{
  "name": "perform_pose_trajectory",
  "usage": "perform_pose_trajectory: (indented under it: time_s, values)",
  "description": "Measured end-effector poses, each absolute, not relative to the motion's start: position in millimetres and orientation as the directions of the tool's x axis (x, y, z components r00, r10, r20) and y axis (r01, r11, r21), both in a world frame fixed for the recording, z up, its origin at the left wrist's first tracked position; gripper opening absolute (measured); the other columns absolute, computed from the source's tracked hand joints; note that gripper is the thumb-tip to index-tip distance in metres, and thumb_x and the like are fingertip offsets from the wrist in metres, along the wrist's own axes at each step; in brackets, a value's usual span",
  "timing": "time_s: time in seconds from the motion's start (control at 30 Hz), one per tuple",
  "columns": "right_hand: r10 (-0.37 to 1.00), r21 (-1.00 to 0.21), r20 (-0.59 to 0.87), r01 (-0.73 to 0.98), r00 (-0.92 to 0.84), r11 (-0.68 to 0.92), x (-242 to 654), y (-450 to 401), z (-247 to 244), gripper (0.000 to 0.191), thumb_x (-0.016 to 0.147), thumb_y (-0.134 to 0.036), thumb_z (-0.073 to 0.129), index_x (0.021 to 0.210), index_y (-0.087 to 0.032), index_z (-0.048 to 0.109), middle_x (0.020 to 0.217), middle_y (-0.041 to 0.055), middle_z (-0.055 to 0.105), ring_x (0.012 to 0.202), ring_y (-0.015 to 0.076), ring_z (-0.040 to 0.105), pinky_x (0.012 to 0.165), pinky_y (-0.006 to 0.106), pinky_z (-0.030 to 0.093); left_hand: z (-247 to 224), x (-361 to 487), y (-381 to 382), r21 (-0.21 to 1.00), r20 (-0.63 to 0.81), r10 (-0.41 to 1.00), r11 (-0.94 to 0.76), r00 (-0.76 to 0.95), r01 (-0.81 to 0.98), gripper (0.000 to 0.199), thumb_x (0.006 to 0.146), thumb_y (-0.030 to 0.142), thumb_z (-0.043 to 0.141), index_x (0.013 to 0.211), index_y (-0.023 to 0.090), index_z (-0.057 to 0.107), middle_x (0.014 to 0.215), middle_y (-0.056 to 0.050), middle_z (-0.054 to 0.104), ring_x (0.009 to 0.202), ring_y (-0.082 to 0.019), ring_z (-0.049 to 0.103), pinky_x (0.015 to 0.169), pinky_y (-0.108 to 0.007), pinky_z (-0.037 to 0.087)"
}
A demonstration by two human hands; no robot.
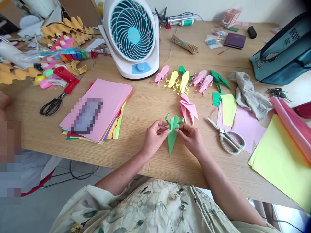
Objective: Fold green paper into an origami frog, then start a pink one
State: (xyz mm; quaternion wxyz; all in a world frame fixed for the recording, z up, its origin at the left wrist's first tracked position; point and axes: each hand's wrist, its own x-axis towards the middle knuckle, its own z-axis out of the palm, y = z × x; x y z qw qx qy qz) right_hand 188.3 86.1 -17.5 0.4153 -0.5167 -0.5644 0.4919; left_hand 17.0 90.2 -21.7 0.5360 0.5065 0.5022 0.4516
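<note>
A light green folded paper figure (173, 133) is held upright between my two hands, its long point facing my body and two small curled limbs at its far end. My left hand (155, 136) pinches its left side between thumb and fingers. On its right side my right hand (190, 136) pinches it the same way. Just beyond the right hand lies a pink folded figure (189, 108). Farther back stands a row of small figures, among them a yellow one (184, 81), a pink one (162, 74) and a dark green one (220, 80).
White-handled scissors (230, 140) and yellow sheets (282, 161) lie at the right. A stack of coloured paper (107, 106) is at the left, near red-handled tool (65, 79). Behind stand a fan (133, 35) and a teal bag (279, 55). Another person's arm (3, 110) shows far left.
</note>
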Motion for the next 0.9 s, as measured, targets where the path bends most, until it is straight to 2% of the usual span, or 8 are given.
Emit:
perform_pose_trajectory:
  time_s: [0.07, 0.2, 0.3, 0.4, 0.53, 0.7, 0.9]
  values:
    - [0.985, -0.996, -0.085, 0.051, -0.149, -0.078, 188.6, 87.8, -16.0, 0.035, 0.079, -0.055, 0.071, 0.076, -0.021, 0.062, 0.069, 0.0002, 0.057, 0.064, 0.0145, 0.051, 0.059, 0.029, 0.044, -21.4, 18.1, 93.8, 0.992, -0.114, 0.988, 0.118, 0.104, -0.034, 0.025, 0.078, 0.026, 0.073, 0.097, 0.016, 0.06, 0.084, -0.003, 0.072, 0.078, -0.015, 0.068, 0.07, -0.024, 0.052]
    - [0.974, -0.981, -0.163, -0.075, -0.154, -0.177, 190.4, 90.0, -13.6, 0.037, 0.072, -0.055, 0.078, 0.079, -0.021, 0.065, 0.075, 0.0011, 0.064, 0.066, 0.014, 0.056, 0.064, 0.03, 0.049, -19.2, 18.9, 98.9, 0.969, -0.187, 0.973, 0.205, 0.132, -0.14, 0.031, 0.074, 0.029, 0.077, 0.098, 0.016, 0.062, 0.079, -0.001, 0.071, 0.064, -0.01, 0.061, 0.049, -0.018, 0.042]
    - [0.972, -0.969, -0.198, -0.122, -0.128, -0.214, 192.0, 90.6, -14.1, 0.04, 0.066, -0.052, 0.083, 0.08, -0.02, 0.064, 0.075, 0.0006, 0.066, 0.066, 0.0132, 0.058, 0.065, 0.029, 0.049, -14.7, 19.1, 100.7, 0.937, -0.251, 0.953, 0.283, 0.172, -0.204, 0.036, 0.07, 0.033, 0.08, 0.098, 0.015, 0.066, 0.083, -0.002, 0.071, 0.066, -0.01, 0.06, 0.047, -0.017, 0.043]
    - [0.978, -0.979, -0.173, -0.09, -0.115, -0.184, 193.2, 90.9, -15.0, 0.04, 0.066, -0.053, 0.082, 0.079, -0.02, 0.064, 0.074, -0.0002, 0.063, 0.066, 0.0122, 0.055, 0.064, 0.027, 0.046, -9.8, 19.1, 101.3, 0.909, -0.316, 0.929, 0.355, 0.195, -0.218, 0.039, 0.065, 0.035, 0.083, 0.095, 0.015, 0.07, 0.089, -0.003, 0.072, 0.074, -0.012, 0.064, 0.052, -0.017, 0.049]
    - [0.984, -0.989, -0.145, -0.01, -0.105, -0.147, 193.5, 90.8, -15.7, 0.041, 0.072, -0.057, 0.076, 0.079, -0.02, 0.062, 0.073, 0.0, 0.06, 0.064, 0.0123, 0.051, 0.06, 0.027, 0.042, -8.3, 18.0, 102.1, 0.899, -0.349, 0.91, 0.392, 0.223, -0.194, 0.039, 0.062, 0.039, 0.086, 0.087, 0.015, 0.072, 0.085, -0.002, 0.071, 0.075, -0.013, 0.064, 0.056, -0.019, 0.054]
    - [0.991, -0.996, -0.088, 0.012, -0.105, -0.087, 190.8, 89.8, -16.7, 0.041, 0.074, -0.059, 0.075, 0.078, -0.021, 0.06, 0.073, 0.0012, 0.061, 0.069, 0.0151, 0.053, 0.061, 0.028, 0.043, -11.2, 15.0, 103.1, 0.924, -0.322, 0.914, 0.36, 0.245, -0.131, 0.038, 0.058, 0.043, 0.089, 0.078, 0.014, 0.073, 0.076, -0.002, 0.07, 0.064, -0.011, 0.061, 0.046, -0.017, 0.05]
    - [0.994, -0.997, -0.074, 0.028, -0.083, -0.072, 189.2, 88.6, -16.8, 0.039, 0.074, -0.057, 0.076, 0.077, -0.021, 0.061, 0.072, 0.0013, 0.062, 0.067, 0.0158, 0.055, 0.06, 0.029, 0.045, -9.1, 15.8, 102.8, 0.907, -0.361, 0.903, 0.398, 0.234, -0.135, 0.045, 0.056, 0.048, 0.089, 0.083, 0.014, 0.079, 0.081, -0.006, 0.074, 0.067, -0.014, 0.063, 0.047, -0.019, 0.052]
